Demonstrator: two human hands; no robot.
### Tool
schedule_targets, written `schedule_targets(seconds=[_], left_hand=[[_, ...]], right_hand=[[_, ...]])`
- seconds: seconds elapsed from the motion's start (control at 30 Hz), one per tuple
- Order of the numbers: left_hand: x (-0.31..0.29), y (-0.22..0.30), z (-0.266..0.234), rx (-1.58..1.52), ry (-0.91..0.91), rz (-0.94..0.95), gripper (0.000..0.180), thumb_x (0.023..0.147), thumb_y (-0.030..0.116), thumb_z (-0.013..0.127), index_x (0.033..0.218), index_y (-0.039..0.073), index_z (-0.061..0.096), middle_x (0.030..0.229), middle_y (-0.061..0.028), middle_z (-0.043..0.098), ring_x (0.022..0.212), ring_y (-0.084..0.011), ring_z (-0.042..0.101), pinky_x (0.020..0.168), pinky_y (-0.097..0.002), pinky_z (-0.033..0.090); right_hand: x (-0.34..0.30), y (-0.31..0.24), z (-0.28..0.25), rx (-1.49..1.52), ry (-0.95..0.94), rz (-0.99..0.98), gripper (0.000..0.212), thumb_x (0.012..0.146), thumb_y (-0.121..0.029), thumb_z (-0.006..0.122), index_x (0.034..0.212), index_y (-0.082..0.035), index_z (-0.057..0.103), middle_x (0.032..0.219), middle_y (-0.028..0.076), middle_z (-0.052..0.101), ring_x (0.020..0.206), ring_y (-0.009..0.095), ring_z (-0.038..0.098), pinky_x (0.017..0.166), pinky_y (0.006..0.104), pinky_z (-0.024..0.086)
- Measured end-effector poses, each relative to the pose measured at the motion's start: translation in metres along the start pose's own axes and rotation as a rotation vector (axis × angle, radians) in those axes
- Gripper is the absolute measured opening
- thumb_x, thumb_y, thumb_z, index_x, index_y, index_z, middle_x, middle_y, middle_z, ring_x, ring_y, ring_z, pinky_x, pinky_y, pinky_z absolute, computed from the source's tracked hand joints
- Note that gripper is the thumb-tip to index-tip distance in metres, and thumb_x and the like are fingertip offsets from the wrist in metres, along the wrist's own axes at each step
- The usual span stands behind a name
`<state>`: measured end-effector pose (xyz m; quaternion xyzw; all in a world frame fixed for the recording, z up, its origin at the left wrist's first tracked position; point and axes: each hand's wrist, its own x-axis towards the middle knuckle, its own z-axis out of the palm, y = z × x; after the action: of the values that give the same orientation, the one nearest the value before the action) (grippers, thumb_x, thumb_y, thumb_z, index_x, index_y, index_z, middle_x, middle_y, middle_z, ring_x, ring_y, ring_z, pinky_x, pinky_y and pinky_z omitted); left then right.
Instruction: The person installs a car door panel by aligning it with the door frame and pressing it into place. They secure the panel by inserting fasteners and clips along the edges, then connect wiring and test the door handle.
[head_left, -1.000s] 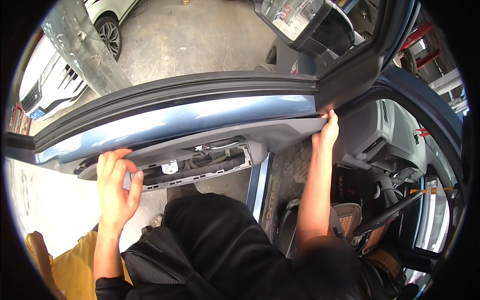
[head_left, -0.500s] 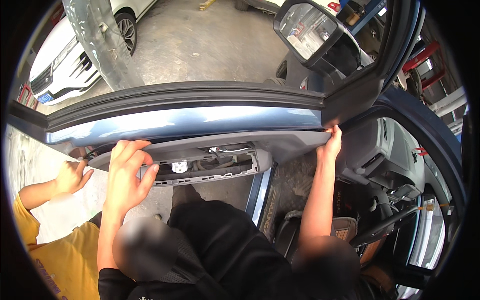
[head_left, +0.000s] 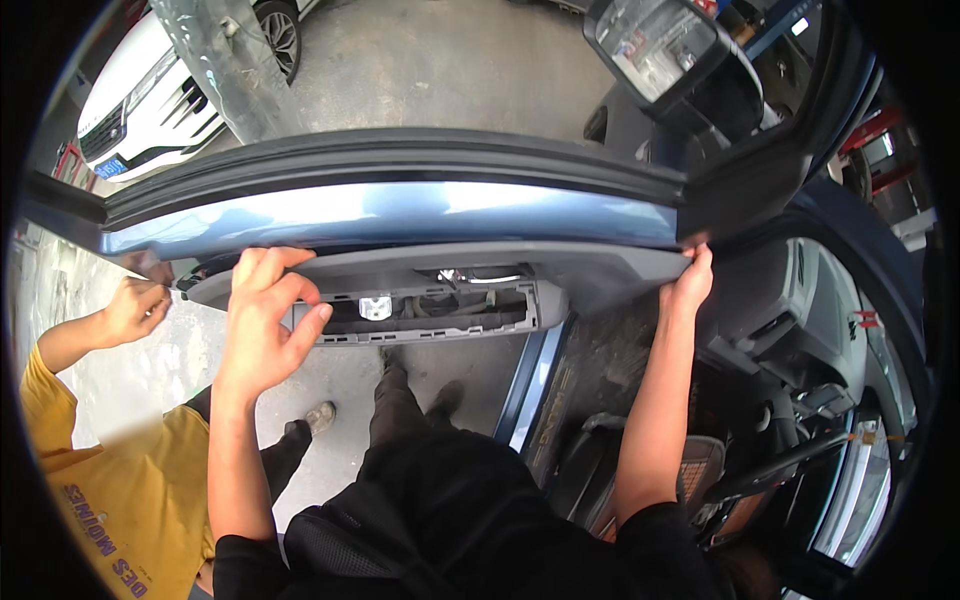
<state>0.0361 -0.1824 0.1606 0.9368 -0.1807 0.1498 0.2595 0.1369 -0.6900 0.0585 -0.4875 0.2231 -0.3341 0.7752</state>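
Observation:
A grey door trim panel [head_left: 610,275] lies along the inner side of the blue car door [head_left: 400,213], just below the window edge. My left hand [head_left: 262,330] grips the panel's upper edge near its left end, fingers bent over it and thumb apart in front. At the far right end, my right hand [head_left: 690,282] is closed around the panel's corner, its fingertips partly hidden behind it. Between my hands, a long opening in the panel shows a white part [head_left: 375,306] and some dark pieces inside.
Close on my left stands a co-worker in a yellow shirt [head_left: 140,510], whose hand [head_left: 137,308] is near the panel's left end. The side mirror [head_left: 665,60] juts out at the upper right. The car's seat [head_left: 700,470] and dashboard [head_left: 800,290] are to my right.
The view has tilted, so the door and panel appear slightly higher and more to the right. Both my hands keep their places on the panel. The co-worker's fingers have curled in.

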Motion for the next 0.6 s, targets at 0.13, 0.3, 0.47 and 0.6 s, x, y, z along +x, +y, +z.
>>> schedule_targets(seconds=[0.13, 0.3, 0.47, 0.6], left_hand=[[0.000, 0.000, 0.003, 0.036, 0.006, 0.001, 0.015, 0.066, 0.007, 0.071, 0.074, 0.002, 0.060, 0.110, -0.0125, 0.061, 0.101, -0.0324, 0.050, 0.091, -0.0409, 0.039], [-0.001, 0.004, 0.005, 0.034, -0.005, -0.006, 0.012, 0.068, 0.007, 0.069, 0.074, 0.003, 0.060, 0.113, -0.0142, 0.060, 0.103, -0.0341, 0.049, 0.092, -0.0415, 0.039], [-0.002, 0.002, 0.004, 0.033, -0.002, 0.009, 0.013, 0.067, 0.007, 0.069, 0.076, 0.003, 0.061, 0.114, -0.0141, 0.059, 0.104, -0.0344, 0.049, 0.093, -0.0422, 0.039], [-0.003, 0.002, 0.004, 0.044, -0.007, 0.017, 0.013, 0.068, 0.008, 0.069, 0.077, 0.002, 0.061, 0.114, -0.0148, 0.059, 0.105, -0.0351, 0.049, 0.093, -0.0426, 0.038]], right_hand=[[0.004, 0.000, 0.003, -0.002, 0.001, 0.002, 0.022, 0.091, -0.017, 0.055, 0.073, -0.006, 0.055, 0.070, 0.001, 0.053, 0.066, 0.012, 0.051, 0.064, 0.0279, 0.042], [0.001, 0.001, 0.004, -0.057, 0.026, -0.046, 0.025, 0.090, -0.017, 0.055, 0.069, -0.005, 0.055, 0.066, 0.002, 0.053, 0.065, 0.013, 0.050, 0.063, 0.0281, 0.040], [-0.001, 0.001, 0.008, -0.117, 0.065, -0.076, 0.029, 0.090, -0.019, 0.055, 0.065, -0.005, 0.053, 0.067, 0.003, 0.054, 0.066, 0.014, 0.050, 0.065, 0.0298, 0.040], [-0.002, 0.000, 0.011, -0.119, 0.082, -0.078, 0.029, 0.090, -0.019, 0.055, 0.064, -0.004, 0.054, 0.067, 0.003, 0.055, 0.067, 0.014, 0.051, 0.065, 0.0291, 0.040]])
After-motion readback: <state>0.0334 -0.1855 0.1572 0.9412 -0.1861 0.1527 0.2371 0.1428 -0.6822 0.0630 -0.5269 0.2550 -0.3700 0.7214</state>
